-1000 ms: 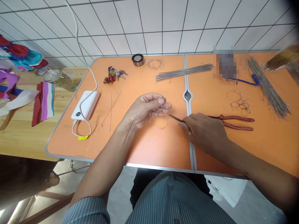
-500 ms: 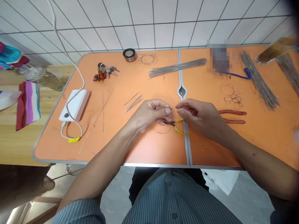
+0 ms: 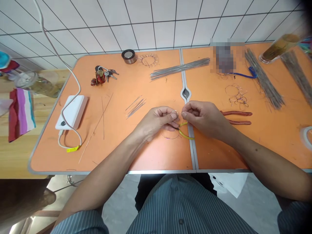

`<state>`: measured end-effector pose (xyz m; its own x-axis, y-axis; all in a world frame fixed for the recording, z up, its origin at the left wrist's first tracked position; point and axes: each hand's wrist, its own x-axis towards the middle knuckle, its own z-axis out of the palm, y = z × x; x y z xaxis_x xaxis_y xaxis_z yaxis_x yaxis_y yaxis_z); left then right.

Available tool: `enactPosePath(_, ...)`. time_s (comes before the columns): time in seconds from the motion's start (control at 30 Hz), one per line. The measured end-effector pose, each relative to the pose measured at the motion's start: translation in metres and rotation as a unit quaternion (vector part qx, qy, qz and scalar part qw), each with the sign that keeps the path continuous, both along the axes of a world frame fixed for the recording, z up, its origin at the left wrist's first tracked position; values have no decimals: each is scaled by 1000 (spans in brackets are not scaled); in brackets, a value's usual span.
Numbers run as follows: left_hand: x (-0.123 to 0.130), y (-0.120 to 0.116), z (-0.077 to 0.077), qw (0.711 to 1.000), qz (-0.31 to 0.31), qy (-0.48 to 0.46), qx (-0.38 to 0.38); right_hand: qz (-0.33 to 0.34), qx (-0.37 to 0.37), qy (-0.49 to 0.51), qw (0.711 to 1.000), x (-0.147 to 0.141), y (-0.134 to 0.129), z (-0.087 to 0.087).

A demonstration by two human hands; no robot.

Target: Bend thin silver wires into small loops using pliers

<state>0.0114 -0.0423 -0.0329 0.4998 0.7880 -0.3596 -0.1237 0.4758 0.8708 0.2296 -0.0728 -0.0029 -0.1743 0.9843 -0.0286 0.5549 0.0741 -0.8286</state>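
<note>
Just left of the metal centre seam (image 3: 193, 152) on the orange tabletop (image 3: 158, 156), what has the left hand (image 3: 156, 123) got?

A small ring of thin, bright wire (image 3: 174, 113), pinched between its thumb and forefinger. Only the head view shows it, and the ring is too fine to make out any twist or join.

And the right hand (image 3: 203, 118)?

It sits across the seam, its fingers (image 3: 186, 113) drawn together in a tight pinch just right of the ring. I can't tell whether they have hold of the wire or are only beside it.

So which hand is nearer?

Both are very close, with the ring between their fingertips, but the left has it.

What's underneath them?

Yellow-handled pliers (image 3: 186, 135), their long axis running roughly left to right. The dark steel nose tucks under the left hand's fingers, and the two smooth handles splay toward the seam. Whether anything grips them, I can't tell. Below the left hand, a loop of thin wire (image 3: 169, 137) lies on the tabletop.

Anything further right of the seam?

Red-handled pliers (image 3: 236, 113), just past the right hand.
</note>
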Motion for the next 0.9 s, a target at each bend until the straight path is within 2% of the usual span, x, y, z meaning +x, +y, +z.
enactPosePath(0.17,-1,1,-1,1000,-11,-20,-14,-6,-9,15,1000,1,0,-1)
enactPosePath(0.43,0,-1,-1,998,-30,-32,-43,-11,23,-5,1000,1,2,-2)
enactPosePath(0.67,-1,0,-2,996,-40,-44,-60,-11,-12,18,1000,0,1,1)
enactPosePath(0.9,3,-2,-1,999,-10,-15,-38,-14,13,19,1000,-2,1,-3)
